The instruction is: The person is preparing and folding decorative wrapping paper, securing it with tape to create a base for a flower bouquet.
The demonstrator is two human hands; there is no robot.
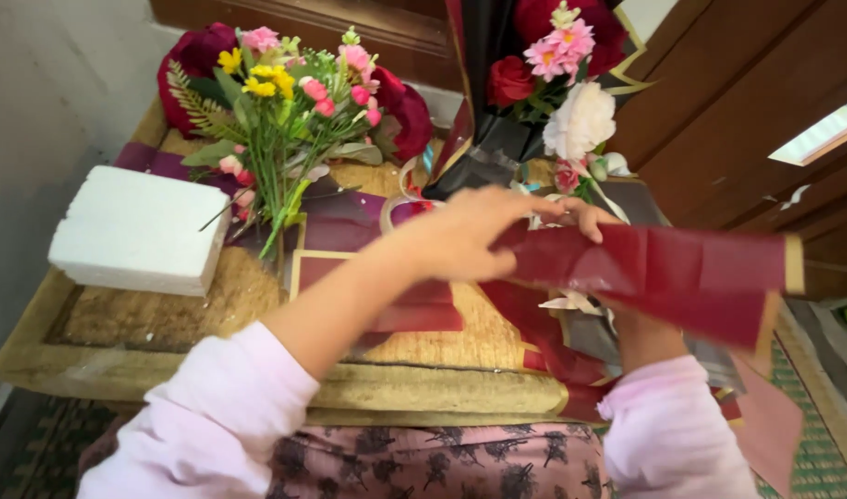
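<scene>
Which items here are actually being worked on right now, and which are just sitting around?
In use:
left hand
right hand
dark red wrapping sheet with gold edge

Lying about:
white foam block
loose flower bunch
wrapped bouquet
spare red sheet
woven tray

No labels, signs or screens. Only wrapping. Red sheet (682, 268), gold-edged and creased, held up right of middle. Black wrap (484, 157), gold-trimmed and cone-shaped, standing at top middle around a bouquet (571, 83). Flat red sheets (414, 310) with gold borders lying on the mat (211, 305), partly under the raised one. Folded red and grey pieces (590, 342) bunched below it at the near edge.
</scene>
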